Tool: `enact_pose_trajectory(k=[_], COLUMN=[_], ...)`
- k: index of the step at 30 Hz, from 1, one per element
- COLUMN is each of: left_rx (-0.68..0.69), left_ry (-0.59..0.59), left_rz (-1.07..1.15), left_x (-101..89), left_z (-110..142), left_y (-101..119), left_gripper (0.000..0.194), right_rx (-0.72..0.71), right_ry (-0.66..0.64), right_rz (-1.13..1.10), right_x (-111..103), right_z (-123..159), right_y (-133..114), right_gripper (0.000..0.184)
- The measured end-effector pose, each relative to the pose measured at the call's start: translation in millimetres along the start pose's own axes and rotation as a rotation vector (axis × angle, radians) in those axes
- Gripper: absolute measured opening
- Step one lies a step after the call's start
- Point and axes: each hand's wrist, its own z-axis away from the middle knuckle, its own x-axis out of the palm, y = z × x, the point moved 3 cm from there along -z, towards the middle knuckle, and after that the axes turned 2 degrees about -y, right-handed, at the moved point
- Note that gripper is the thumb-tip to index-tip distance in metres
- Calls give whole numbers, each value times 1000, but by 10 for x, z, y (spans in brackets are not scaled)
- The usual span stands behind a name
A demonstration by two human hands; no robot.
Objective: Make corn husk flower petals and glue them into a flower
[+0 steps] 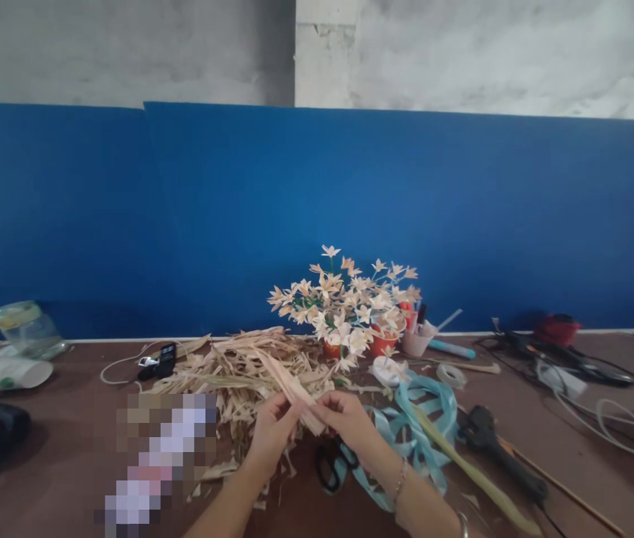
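A long pale strip of dried corn husk (288, 382) slants between both hands above the table. Its lower end is pinched by my left hand (273, 427) from one side and my right hand (346, 423) from the other, thumbs on top. Behind and to the left spreads a loose pile of dried husks (227, 373). Black-handled scissors (328, 467) lie just below my right hand, partly hidden by it. Light blue ribbon (429, 407) is heaped beside my right forearm. Beyond the hands stand bunches of husk flowers (351, 299) in small red pots.
On the right, a black glue gun (505, 452) lies near a thin stick and tangled cables (602, 418). A white cup (416, 340) holds pens at the back. At left are a glass jar (31, 329) and a tipped paper cup (11, 373). A blue panel (317, 194) closes the back.
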Motion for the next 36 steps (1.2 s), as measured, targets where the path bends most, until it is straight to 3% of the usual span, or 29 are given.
enact_pose_trajectory(k=[7, 12, 18, 22, 25, 29, 36], left_rx=[-18, -26, 45, 62, 69, 43, -14], left_ry=[-15, 118, 230, 233, 210, 101, -15], left_rz=[32, 44, 71, 34, 14, 2, 17], left_x=[25, -23, -96, -93, -77, -30, 21], left_z=[9, -19, -28, -18, -13, -12, -20], left_y=[-9, -50, -5, -1, -9, -32, -95], left_gripper=[40, 42, 42, 45, 43, 40, 38], right_rx=[-38, -235, -307, -515, -495, -298, -41], right_ry=[105, 239, 371, 378, 282, 138, 78], right_rz=[-64, 137, 513, 727, 611, 371, -124], right_x=[-47, -125, -275, -184, -60, 24, -20], right_z=[21, 45, 25, 110, 150, 104, 11], right_y=[-75, -125, -78, -132, -183, -165, -34], right_gripper=[34, 26, 16, 27, 25, 20, 36])
